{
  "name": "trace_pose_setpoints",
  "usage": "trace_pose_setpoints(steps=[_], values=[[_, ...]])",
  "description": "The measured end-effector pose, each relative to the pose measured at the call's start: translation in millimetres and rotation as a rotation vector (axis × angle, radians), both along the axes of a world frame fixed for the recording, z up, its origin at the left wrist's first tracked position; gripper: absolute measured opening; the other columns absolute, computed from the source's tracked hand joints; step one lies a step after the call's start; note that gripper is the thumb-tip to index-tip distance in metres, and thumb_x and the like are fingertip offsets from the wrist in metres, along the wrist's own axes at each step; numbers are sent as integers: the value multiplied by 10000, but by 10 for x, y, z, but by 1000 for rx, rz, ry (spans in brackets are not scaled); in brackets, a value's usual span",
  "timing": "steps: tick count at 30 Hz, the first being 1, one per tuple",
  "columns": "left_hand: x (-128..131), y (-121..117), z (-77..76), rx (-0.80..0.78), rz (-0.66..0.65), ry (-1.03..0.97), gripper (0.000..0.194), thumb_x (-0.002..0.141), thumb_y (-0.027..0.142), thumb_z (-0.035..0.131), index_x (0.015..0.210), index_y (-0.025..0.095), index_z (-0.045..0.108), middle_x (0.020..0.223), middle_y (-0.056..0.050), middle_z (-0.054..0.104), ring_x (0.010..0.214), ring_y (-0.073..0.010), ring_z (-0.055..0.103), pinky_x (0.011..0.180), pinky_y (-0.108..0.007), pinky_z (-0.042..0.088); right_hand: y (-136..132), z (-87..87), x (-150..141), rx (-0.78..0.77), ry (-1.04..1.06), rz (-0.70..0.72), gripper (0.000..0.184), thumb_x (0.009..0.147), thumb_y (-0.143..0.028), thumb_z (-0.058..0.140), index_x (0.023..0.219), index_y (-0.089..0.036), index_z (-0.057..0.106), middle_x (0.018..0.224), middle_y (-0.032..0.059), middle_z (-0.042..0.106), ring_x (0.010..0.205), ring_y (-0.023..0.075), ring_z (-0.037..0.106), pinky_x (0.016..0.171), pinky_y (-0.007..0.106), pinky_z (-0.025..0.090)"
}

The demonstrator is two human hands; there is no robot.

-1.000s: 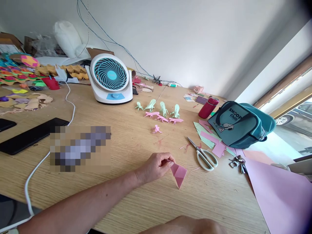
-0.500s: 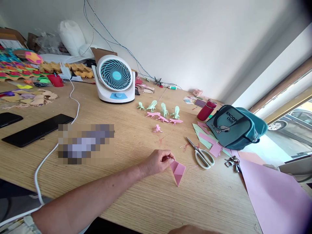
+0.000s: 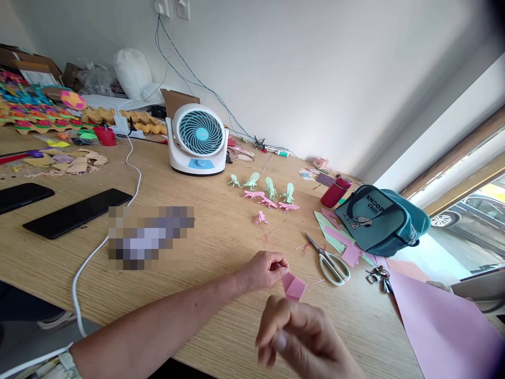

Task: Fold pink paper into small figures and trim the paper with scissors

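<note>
Between thumb and fingertips my left hand [image 3: 263,271] pinches a folded piece of pink paper [image 3: 295,286], its creased end sticking out to the right just over the table. Closer to the camera is my right hand [image 3: 310,337], loosely closed, with the thumb against the curled fingers and nothing visible in them. It is slightly blurred and hides the lower tip of the paper. Scissors [image 3: 333,267] with pale handles lie to the right of the paper. Beyond my hands stand several pink [image 3: 261,218] and green folded-paper insects [image 3: 270,188].
A white and blue fan [image 3: 199,139] stands at the back. On the right are a red bottle [image 3: 335,191], a teal bag [image 3: 379,218], paper pieces [image 3: 333,237], keys [image 3: 379,276] and a large pink sheet [image 3: 442,321]. Black phone-like slabs [image 3: 79,211] and a white cable [image 3: 89,262] lie left.
My right hand has risen from the bottom edge toward the pink paper. The left hand keeps its pinch on the paper. The whole view has shifted slightly.
</note>
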State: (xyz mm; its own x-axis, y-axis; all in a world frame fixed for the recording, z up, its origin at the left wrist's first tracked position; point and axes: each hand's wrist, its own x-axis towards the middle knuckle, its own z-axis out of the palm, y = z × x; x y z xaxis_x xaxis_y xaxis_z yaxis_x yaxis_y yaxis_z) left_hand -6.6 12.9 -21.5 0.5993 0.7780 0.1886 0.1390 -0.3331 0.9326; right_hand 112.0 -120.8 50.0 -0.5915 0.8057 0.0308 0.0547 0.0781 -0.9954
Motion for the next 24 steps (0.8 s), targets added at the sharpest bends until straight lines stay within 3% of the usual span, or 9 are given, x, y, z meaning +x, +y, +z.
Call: trace_pose_setpoints(steps=[3,7,9,12,15,18,24], values=[[5,19,-24,-15,5,-12,127,815,182,559,759,127,659,643,27,566,583,-86,453,550,-192,343,262,25,190,118,-128,-293,281,978,-439,510,924,-217,675,764,36,634,704,153,574,673,282,477],[-3,53,-32,-25,38,-14,139,820,221,567,766,123,649,620,36,534,572,-88,438,541,-197,328,540,-228,682,224,-256,-620,334,930,-521,548,947,-213,675,762,42,631,694,172,565,657,302,482],[-17,67,-19,-20,51,-16,156,831,236,558,753,126,637,606,44,506,564,-86,419,540,-199,317,685,-360,856,235,-314,-709,361,909,-552,562,989,-218,671,808,48,645,728,180,581,681,311,494],[-43,84,17,-5,59,-19,178,847,250,541,732,134,610,616,47,491,577,-86,415,555,-202,315,864,-484,914,221,-315,-697,424,870,-600,585,1029,-214,657,897,68,675,808,204,626,753,343,519],[-62,98,59,11,94,-16,190,858,273,535,732,141,589,643,42,496,599,-91,424,578,-206,327,946,-543,821,174,-296,-563,452,896,-598,544,1118,-213,631,964,72,689,903,217,646,786,333,520],[-65,108,84,35,142,-21,188,845,262,544,697,148,562,660,34,506,623,-99,439,600,-209,345,947,-596,754,150,-271,-473,436,920,-577,521,1142,-214,612,916,51,681,845,206,640,736,312,509],[-57,103,73,1,141,18,181,839,235,529,678,153,530,657,34,487,634,-100,434,591,-209,340,909,-647,776,103,-209,-477,383,959,-531,476,1102,-212,633,797,18,643,747,179,586,693,292,466]])
